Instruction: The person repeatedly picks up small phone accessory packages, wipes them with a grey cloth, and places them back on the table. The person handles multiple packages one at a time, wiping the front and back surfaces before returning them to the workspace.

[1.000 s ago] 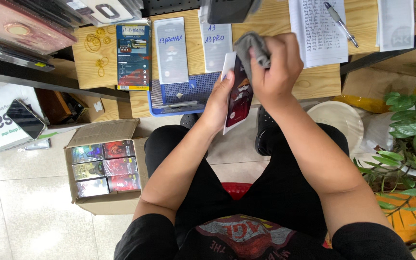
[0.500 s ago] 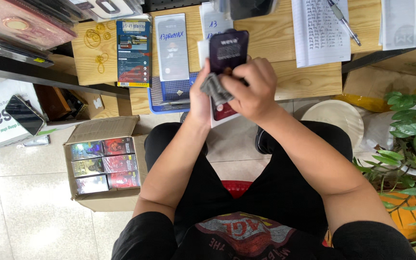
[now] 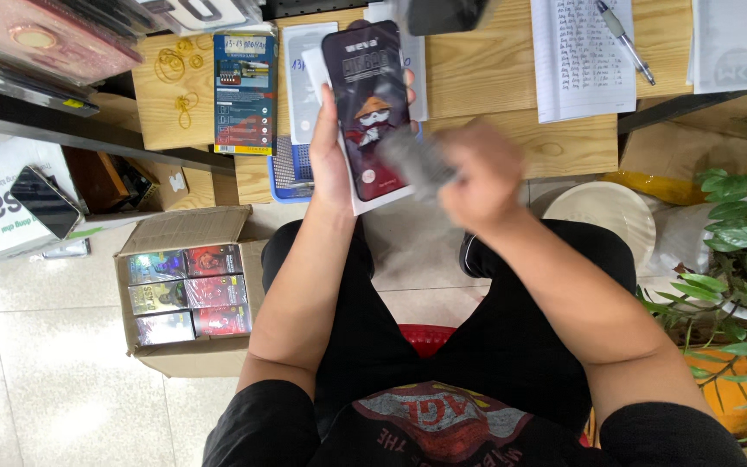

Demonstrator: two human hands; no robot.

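My left hand (image 3: 328,164) holds up a flat dark package (image 3: 367,112) with a cartoon figure on it, a white backing card showing behind it. My right hand (image 3: 475,173) is blurred with motion just right of the package and grips a grey cloth (image 3: 417,164) that touches the package's lower right side. Both hands are over my lap, at the front edge of a wooden desk (image 3: 494,78).
On the desk lie a blue packet (image 3: 245,91), white packets, rubber bands (image 3: 175,65), a written sheet (image 3: 583,56) with a pen (image 3: 622,41). A cardboard box (image 3: 185,298) of packets sits on the floor at left. A phone (image 3: 45,201) lies far left, a plant (image 3: 741,251) stands at right.
The left hand has raised the package higher and turned its face up toward me. The right hand with the cloth has slid from the top of the package down to its right side.
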